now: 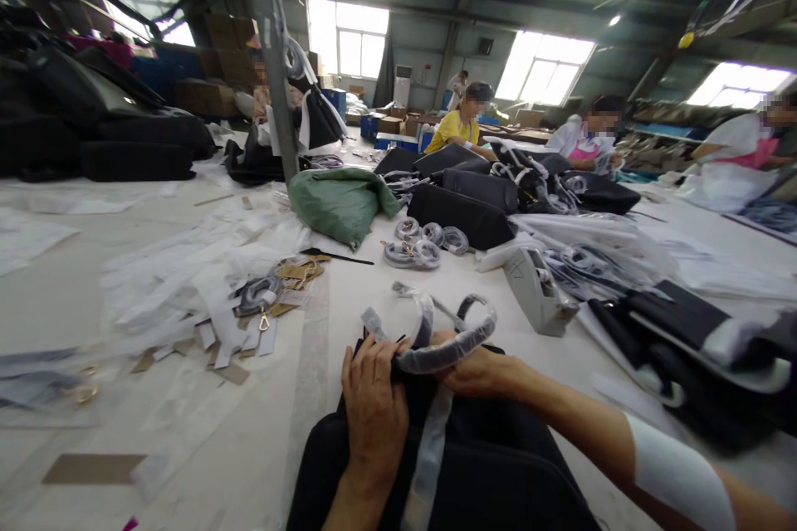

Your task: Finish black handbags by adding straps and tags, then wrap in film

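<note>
While two hands [377, 398] touch one bag [504, 489], one sack [339, 203], one post [278, 75]

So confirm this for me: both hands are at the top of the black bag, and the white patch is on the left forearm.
Not quite: the head view shows the white patch on the right forearm, not the left. The left hand and right hand are both at the top of the black bag.

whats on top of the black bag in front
On the black bag: left hand, right hand, plastic-wrapped handles and a pale strip. What the hands cover is hidden.
</note>
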A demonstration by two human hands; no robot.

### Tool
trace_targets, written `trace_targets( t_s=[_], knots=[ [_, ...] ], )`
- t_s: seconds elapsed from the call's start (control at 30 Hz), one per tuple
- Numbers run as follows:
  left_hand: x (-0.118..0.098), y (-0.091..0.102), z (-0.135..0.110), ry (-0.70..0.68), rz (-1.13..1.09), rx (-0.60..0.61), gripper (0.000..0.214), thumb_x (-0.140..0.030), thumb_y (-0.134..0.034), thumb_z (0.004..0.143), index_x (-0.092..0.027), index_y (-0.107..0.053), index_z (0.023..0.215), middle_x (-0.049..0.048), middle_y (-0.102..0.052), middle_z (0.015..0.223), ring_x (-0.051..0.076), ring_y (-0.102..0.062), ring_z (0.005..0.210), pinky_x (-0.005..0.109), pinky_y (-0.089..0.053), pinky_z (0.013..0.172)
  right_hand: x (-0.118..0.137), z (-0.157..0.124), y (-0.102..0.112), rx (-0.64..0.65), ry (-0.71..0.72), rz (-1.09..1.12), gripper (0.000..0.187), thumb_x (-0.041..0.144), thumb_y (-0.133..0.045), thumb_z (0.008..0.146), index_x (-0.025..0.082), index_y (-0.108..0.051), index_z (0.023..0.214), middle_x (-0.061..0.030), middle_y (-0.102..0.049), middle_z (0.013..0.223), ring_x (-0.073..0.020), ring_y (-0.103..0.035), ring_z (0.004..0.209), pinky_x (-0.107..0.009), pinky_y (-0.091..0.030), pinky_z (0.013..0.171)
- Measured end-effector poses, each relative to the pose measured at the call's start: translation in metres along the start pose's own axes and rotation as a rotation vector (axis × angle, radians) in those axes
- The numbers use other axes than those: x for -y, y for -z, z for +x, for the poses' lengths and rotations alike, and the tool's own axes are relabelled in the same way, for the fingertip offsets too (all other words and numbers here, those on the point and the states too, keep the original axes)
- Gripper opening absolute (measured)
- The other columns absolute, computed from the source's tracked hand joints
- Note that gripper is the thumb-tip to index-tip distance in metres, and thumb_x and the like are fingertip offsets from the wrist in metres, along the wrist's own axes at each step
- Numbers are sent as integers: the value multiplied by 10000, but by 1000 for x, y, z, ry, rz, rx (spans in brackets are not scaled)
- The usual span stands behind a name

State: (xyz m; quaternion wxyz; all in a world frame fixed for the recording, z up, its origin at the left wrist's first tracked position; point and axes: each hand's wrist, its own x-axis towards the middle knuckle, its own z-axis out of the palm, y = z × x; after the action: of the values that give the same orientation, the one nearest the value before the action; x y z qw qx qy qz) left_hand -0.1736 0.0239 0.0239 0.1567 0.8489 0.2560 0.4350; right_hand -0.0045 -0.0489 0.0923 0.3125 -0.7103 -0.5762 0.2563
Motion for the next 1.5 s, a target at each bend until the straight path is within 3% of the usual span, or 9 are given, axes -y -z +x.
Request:
trace_targets(
  t_s=[0.13, 0.3, 0.4, 0.67, 0.93, 1.03, 1.17, 1.33, 1.5],
  knots=[
    [-2, 3, -4, -14, -32, -68, 269, 2, -471, 773, -215, -527, 923, 72, -650, 996, 248, -585, 1009, 404, -440, 875, -3, 27, 6, 42, 30, 33, 361, 304, -364, 944, 193, -661, 1115, -70, -701, 847, -229, -671, 756, -374, -560, 730],
    [-3, 6, -7, -62, -38, -107, 275, 32, -459, 698, -225, -460, 795, 51, -613, 874, 230, -563, 880, 363, -431, 784, 18, 57, 6, 251, 571, -307, 413, 246, -616, 853, 249, -610, 1266, -86, -603, 1261, -268, -529, 1197, -403, -393, 1056],
    [-3, 5, -7, -46, -93, -119, 282, 45, -449, 688, -223, -449, 774, 40, -606, 859, 213, -564, 869, 353, -428, 790, 29, 60, 8, 351, 697, -438, 399, 234, -663, 835, 257, -638, 1232, -80, -617, 1259, -262, -482, 1260, -363, -332, 1113],
    [-1, 8, -4, -20, -194, -158, 256, 40, -474, 731, -215, -469, 763, 20, -621, 862, 181, -576, 856, 319, -419, 761, 13, 57, 28, 264, 797, -555, 211, 197, -530, 895, 150, -672, 1044, -148, -636, 1193, -272, -504, 1220, -437, -391, 1063],
    [4, 6, -5, 19, -197, -169, 217, -2, -505, 806, -216, -476, 805, 28, -616, 884, 185, -585, 866, 335, -444, 789, -1, 39, 18, 361, 210, -160, 135, 227, -610, 832, 174, -662, 945, 22, -651, 751, -130, -585, 662, -221, -461, 632],
    [5, 0, -3, 80, -112, -104, 292, -63, -523, 831, -173, -529, 1101, 106, -628, 1110, 243, -578, 1068, 406, -447, 915, -8, 35, 12, 362, 45, -35, 75, 184, -628, 803, 149, -675, 849, 27, -617, 692, -120, -540, 621, -211, -416, 569],
    [3, -2, 0, -23, 1, -33, 575, -120, -512, 871, -121, -345, 1421, 180, -467, 1431, 302, -351, 1388, 499, -330, 1101, -22, 36, 10, 299, -218, 0, 114, 198, -606, 807, 145, -702, 837, -17, -639, 732, -147, -541, 635, -249, -427, 582],
    [3, -9, -3, -205, 186, 255, 536, -151, -458, 910, -178, -394, 1442, 90, -447, 1494, 273, -339, 1411, 500, -244, 1153, -34, 31, 37, 434, -221, 128, 264, 411, -614, 840, 188, -727, 923, -28, -677, 828, -175, -606, 758, -260, -481, 663],
    [6, -21, -7, -83, 286, 407, 475, -218, -464, 901, -118, -516, 1363, 107, -525, 1425, 279, -438, 1348, 495, -260, 1144, -46, 35, 30, 478, -230, 63, 280, 431, -659, 795, 172, -710, 889, 33, -616, 685, -115, -534, 607, -208, -424, 565]
  ],
)
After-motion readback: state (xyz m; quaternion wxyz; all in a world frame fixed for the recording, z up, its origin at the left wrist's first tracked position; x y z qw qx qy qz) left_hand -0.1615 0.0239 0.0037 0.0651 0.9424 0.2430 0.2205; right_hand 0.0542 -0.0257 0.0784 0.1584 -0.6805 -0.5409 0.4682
